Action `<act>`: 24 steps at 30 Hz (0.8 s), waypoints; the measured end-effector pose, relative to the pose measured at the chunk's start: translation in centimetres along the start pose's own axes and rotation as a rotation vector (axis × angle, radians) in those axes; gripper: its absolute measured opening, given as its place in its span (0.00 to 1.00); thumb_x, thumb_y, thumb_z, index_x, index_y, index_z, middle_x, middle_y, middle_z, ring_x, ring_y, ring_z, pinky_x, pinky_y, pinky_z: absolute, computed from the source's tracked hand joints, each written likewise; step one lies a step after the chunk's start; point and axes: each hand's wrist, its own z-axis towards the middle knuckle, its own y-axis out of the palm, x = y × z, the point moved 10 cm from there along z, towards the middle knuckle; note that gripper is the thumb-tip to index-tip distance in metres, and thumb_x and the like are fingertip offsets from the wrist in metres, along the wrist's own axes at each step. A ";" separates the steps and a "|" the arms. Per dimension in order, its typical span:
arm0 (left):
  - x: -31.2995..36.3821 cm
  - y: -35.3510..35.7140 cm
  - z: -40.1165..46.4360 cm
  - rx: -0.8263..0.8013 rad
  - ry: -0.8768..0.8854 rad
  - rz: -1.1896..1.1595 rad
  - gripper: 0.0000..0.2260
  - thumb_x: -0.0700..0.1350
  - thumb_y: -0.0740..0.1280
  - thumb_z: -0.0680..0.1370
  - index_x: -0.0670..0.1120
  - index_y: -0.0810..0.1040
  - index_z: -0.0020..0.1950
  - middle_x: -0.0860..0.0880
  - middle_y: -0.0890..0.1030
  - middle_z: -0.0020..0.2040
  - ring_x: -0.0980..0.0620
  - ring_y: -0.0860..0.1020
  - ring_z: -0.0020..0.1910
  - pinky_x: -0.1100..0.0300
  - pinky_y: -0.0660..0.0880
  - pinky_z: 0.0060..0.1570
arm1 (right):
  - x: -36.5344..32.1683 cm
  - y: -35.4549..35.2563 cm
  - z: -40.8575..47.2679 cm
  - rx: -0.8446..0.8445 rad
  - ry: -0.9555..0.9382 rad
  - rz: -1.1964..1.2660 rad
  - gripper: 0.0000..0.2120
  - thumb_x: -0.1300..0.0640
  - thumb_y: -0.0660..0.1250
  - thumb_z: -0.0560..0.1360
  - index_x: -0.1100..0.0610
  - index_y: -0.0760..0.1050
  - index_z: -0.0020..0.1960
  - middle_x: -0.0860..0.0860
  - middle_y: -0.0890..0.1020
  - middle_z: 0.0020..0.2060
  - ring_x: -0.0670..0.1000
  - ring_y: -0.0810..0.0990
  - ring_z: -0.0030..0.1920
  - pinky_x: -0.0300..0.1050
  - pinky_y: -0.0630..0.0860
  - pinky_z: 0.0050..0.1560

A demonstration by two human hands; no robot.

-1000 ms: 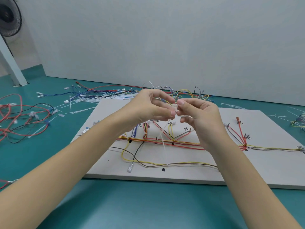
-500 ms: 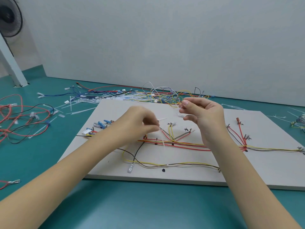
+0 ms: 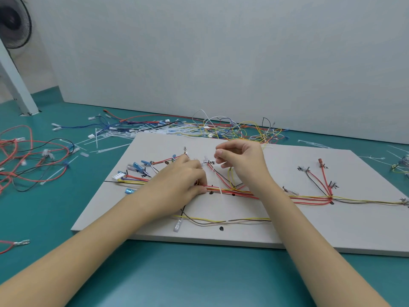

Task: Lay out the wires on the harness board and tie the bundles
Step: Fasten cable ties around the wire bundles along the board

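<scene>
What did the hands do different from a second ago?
The left hand left the right hand and went down to the wire bundle on the board, where it now pinches the wires. The right hand stayed raised, fingers curled. The board and the loose wires beside it did not move.

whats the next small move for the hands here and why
Probably pull the white tie snug: it sits looped around the red and yellow bundle beside the left hand, which presses the wires onto the board, while the right hand pinches something thin and white above.

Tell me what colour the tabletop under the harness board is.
Teal green tabletop, clearest in the head view.
</scene>
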 end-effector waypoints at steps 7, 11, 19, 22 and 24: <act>0.2 0.3 -0.3 0.004 -0.003 0.047 0.08 0.53 0.60 0.81 0.50 0.74 0.51 0.54 0.70 0.50 0.52 0.65 0.50 0.53 0.68 0.55 | 0.8 0.9 -0.1 -0.038 0.003 -0.039 0.04 0.72 0.67 0.73 0.66 0.79 0.46 0.55 0.80 0.31 0.45 0.79 0.28 0.35 0.76 0.31; 0.1 0.4 -0.3 0.013 -0.011 0.032 0.08 0.54 0.61 0.81 0.51 0.74 0.51 0.54 0.71 0.50 0.51 0.66 0.51 0.51 0.69 0.55 | 1.1 1.5 -0.6 -0.067 0.007 -0.048 0.04 0.72 0.69 0.72 0.66 0.80 0.44 0.55 0.81 0.31 0.43 0.78 0.28 0.32 0.73 0.32; 1.1 -2.4 -0.8 0.271 0.034 -0.072 0.05 0.45 0.76 0.71 0.52 0.84 0.44 0.55 0.77 0.45 0.49 0.68 0.49 0.51 0.69 0.51 | 1.6 1.9 -1.1 -0.128 0.014 -0.091 0.10 0.70 0.71 0.71 0.56 0.81 0.37 0.50 0.84 0.30 0.49 0.80 0.35 0.41 0.78 0.42; 1.8 -1.7 -0.8 0.214 0.094 -0.024 0.07 0.40 0.73 0.71 0.52 0.85 0.41 0.55 0.78 0.41 0.50 0.69 0.45 0.49 0.70 0.48 | 1.8 1.9 -1.4 -0.122 0.034 -0.075 0.10 0.70 0.71 0.71 0.56 0.81 0.38 0.52 0.84 0.31 0.52 0.80 0.37 0.42 0.78 0.43; 1.5 -1.1 -0.7 0.151 0.085 -0.078 0.05 0.44 0.71 0.73 0.53 0.86 0.44 0.55 0.77 0.40 0.52 0.69 0.44 0.53 0.70 0.49 | 1.9 1.9 -1.5 -0.113 0.051 -0.065 0.10 0.70 0.70 0.72 0.56 0.81 0.38 0.51 0.84 0.31 0.53 0.80 0.38 0.43 0.78 0.44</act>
